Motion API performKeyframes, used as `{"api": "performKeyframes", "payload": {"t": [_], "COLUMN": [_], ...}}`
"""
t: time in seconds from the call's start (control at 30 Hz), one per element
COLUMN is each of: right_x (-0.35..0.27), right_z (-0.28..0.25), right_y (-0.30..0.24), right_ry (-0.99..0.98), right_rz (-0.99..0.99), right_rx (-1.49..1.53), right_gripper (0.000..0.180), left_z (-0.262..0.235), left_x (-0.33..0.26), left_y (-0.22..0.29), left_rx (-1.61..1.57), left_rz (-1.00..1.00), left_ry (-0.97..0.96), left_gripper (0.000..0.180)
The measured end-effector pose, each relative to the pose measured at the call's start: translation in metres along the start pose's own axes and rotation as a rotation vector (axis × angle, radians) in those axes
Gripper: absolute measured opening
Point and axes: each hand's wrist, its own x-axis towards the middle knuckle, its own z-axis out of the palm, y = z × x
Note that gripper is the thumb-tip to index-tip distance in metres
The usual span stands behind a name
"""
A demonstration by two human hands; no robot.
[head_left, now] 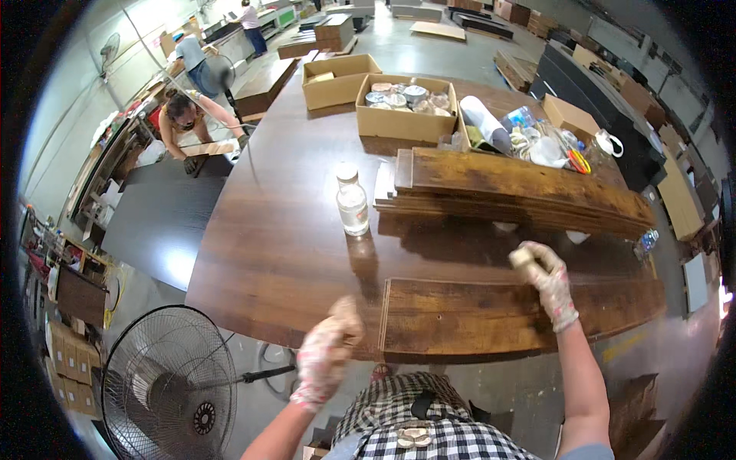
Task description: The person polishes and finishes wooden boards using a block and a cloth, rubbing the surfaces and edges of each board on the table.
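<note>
A dark brown wooden plank point(491, 314) lies flat along the near edge of the large wooden table point(284, 230). My right hand point(548, 284), in a speckled glove, is closed on a small pale object point(523, 257) above the plank's far edge. My left hand point(330, 349), gloved and blurred, hovers with curled fingers over the table's near edge, just left of the plank; whether it holds anything I cannot tell. A clear jar point(353, 201) with a pale lid stands on the table beyond the plank. A stack of similar planks point(521, 192) lies further back.
Two open cardboard boxes point(406, 107), one with several tins, stand at the table's far side beside a white roll point(483, 123) and clutter. A standing fan point(169, 383) is at the lower left. A person point(188, 115) bends over a dark board to the left.
</note>
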Motion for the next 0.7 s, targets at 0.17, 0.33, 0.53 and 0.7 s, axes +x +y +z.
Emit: {"api": "performKeyframes", "payload": {"t": [0.17, 0.33, 0.53, 0.7], "right_x": [-0.009, -0.027, -0.007, -0.006], "right_z": [0.123, 0.17, 0.177, 0.183], "right_y": [-0.067, -0.078, -0.084, -0.079], "right_ry": [-0.793, -1.036, -1.074, -1.046], "right_rz": [-0.755, -0.936, -0.899, -0.947], "right_rx": [-0.253, -0.671, -0.82, -0.787], "right_gripper": [0.019, 0.029, 0.032, 0.019], "left_z": [-0.016, 0.006, 0.008, 0.012], "left_x": [-0.022, -0.029, -0.046, -0.042], "left_y": [0.001, 0.016, 0.002, 0.0], "left_rx": [-0.223, -0.216, -0.353, -0.311], "left_rz": [-0.08, -0.103, -0.222, -0.204], "left_ry": [0.71, 0.61, 0.594, 0.536], "left_gripper": [0.036, 0.041, 0.042, 0.042]}}
